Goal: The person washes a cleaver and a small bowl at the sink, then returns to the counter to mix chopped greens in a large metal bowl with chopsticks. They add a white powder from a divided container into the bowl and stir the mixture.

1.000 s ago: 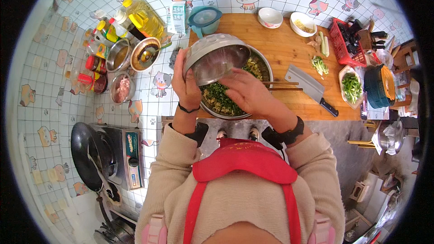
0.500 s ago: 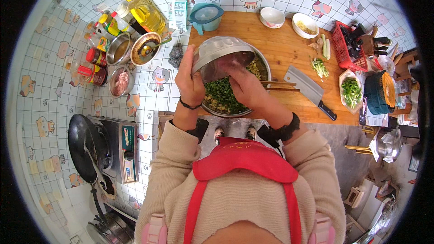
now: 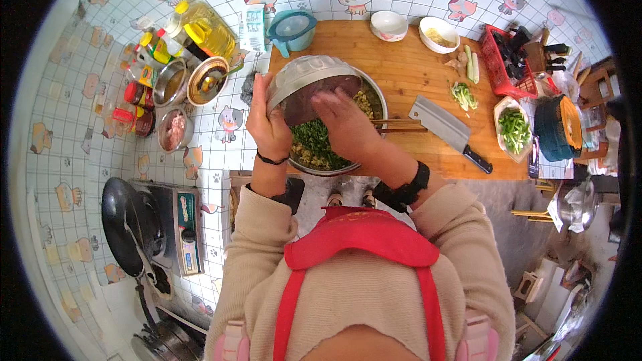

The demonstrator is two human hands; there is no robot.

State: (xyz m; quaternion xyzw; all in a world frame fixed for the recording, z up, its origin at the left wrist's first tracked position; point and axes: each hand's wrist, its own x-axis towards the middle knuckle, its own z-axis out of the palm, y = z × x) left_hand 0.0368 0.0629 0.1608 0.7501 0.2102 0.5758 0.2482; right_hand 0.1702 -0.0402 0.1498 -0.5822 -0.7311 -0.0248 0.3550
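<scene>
My left hand (image 3: 267, 120) grips a steel bowl (image 3: 306, 72) by its left side and holds it tipped over a larger steel bowl (image 3: 377, 92) on the wooden board. My right hand (image 3: 344, 127) reaches to the tipped bowl's inside, fingers stretched out against or close to it. The larger bowl holds chopped greens (image 3: 311, 139) above a yellowish chopped mixture (image 3: 364, 103). Wooden chopsticks (image 3: 401, 129) rest across its right side, beside a cleaver (image 3: 438, 120) with a black handle.
On the wooden board (image 3: 414, 73): white bowls (image 3: 438, 35), a blue jug (image 3: 297, 32), scallions (image 3: 515, 130), a red basket (image 3: 501, 60). Bottles (image 3: 207, 30), steel bowls (image 3: 170, 80) and raw meat (image 3: 175, 127) stand left. A black wok (image 3: 120, 227) is by a burner at lower left.
The tipped bowl and my left hand have shifted slightly left in the picture. My right hand has moved up and left, further along the bowl's inside.
</scene>
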